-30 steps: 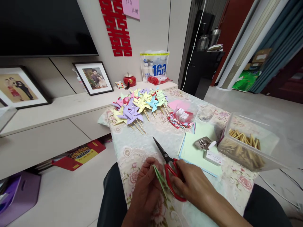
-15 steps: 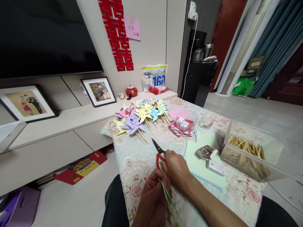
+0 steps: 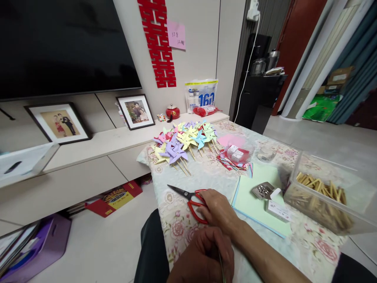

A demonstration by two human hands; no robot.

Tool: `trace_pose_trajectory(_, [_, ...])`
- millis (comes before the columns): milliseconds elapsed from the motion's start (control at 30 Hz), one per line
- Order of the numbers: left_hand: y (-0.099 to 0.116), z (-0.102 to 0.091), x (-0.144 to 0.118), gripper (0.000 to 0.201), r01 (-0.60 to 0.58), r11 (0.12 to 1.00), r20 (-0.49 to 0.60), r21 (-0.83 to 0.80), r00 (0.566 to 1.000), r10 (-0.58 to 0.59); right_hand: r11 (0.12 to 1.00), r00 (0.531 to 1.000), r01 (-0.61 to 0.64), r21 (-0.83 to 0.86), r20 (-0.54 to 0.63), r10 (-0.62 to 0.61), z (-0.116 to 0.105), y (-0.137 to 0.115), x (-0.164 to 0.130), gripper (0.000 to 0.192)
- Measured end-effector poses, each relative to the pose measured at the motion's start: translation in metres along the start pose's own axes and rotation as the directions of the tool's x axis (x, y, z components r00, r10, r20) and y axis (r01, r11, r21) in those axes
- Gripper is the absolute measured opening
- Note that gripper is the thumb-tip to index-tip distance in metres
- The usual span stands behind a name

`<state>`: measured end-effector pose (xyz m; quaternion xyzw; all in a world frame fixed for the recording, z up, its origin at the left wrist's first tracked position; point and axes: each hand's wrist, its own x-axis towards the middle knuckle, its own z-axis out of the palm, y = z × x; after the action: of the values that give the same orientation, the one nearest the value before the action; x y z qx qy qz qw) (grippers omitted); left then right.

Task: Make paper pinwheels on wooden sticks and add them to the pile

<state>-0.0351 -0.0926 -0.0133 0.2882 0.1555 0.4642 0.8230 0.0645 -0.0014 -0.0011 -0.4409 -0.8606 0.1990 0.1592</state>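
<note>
scissors [image 3: 188, 197] under right hand [image 3: 218, 208] (flat)

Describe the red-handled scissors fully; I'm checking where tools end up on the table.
The red-handled scissors lie flat on the floral tablecloth near its front edge. Dark metal blades look closed, pointing left; the red plastic loops sit to the right, under the fingers of the right hand, which rests on them. The light green paper stack lies apart to their right.

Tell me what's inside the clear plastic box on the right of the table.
The clear box holds a heap of short tan wooden sticks, piled loosely. Its frosted walls blur the lower layers, so anything beneath the sticks cannot be made out.
</note>
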Motion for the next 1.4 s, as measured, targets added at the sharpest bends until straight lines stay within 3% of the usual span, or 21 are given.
trace_pose_trajectory(133, [0.001,0.004,0.000,0.023,-0.034,0.997,-0.039,0.066,0.999,0.037,0.992,0.994,0.112,-0.051,-0.003,-0.112,0.016,-0.007,0.023,0.018])
trace_pose_trajectory(233, [-0.001,0.004,-0.001,0.023,-0.047,0.997,-0.085,0.055,0.995,0.051,0.985,0.985,0.170,-0.032,-0.007,-0.170,0.014,-0.005,0.028,0.012])
trace_pose_trajectory(300, [-0.001,0.004,0.000,0.021,-0.069,0.997,-0.165,0.045,0.983,0.076,0.983,0.985,0.163,0.081,-0.070,-0.157,0.003,0.003,0.020,0.013])
trace_pose_trajectory(367, [0.000,0.004,0.004,0.018,-0.088,0.995,-0.274,0.048,0.957,0.098,0.946,0.983,0.078,0.316,-0.182,-0.021,-0.013,0.014,0.004,0.017])
trace_pose_trajectory(433, [0.001,0.005,0.009,0.016,-0.100,0.994,-0.378,0.039,0.920,0.107,0.809,0.955,-0.022,0.587,-0.227,0.191,-0.026,0.028,-0.019,0.019])
trace_pose_trajectory(500, [0.000,0.004,0.015,0.021,-0.114,0.990,-0.473,0.077,0.870,0.137,0.620,0.926,-0.062,0.782,-0.186,0.327,-0.034,0.042,-0.045,0.026])
trace_pose_trajectory(600, [-0.006,-0.001,0.020,0.027,-0.133,0.956,-0.560,0.260,0.786,0.261,0.372,0.938,-0.066,0.926,-0.069,0.339,-0.031,0.057,-0.077,0.031])
trace_pose_trajectory(700, [-0.013,-0.007,0.020,0.024,-0.100,0.887,-0.543,0.451,0.758,0.361,0.269,0.962,-0.078,0.960,0.002,0.274,-0.022,0.062,-0.093,0.033])
trace_pose_trajectory(867, [-0.017,-0.014,0.017,0.022,-0.068,0.856,-0.525,0.512,0.764,0.374,0.212,0.973,-0.092,0.973,0.042,0.226,-0.016,0.059,-0.093,0.028])
trace_pose_trajectory(1133, [-0.014,-0.010,0.017,0.020,0.022,0.822,-0.513,0.569,0.791,0.333,0.233,0.965,-0.154,0.960,0.096,0.242,-0.021,0.052,-0.094,0.027])
trace_pose_trajectory(1400, [-0.012,-0.005,0.018,0.023,0.047,0.815,-0.520,0.578,0.791,0.323,0.258,0.961,-0.186,0.948,0.121,0.250,-0.020,0.053,-0.094,0.023])
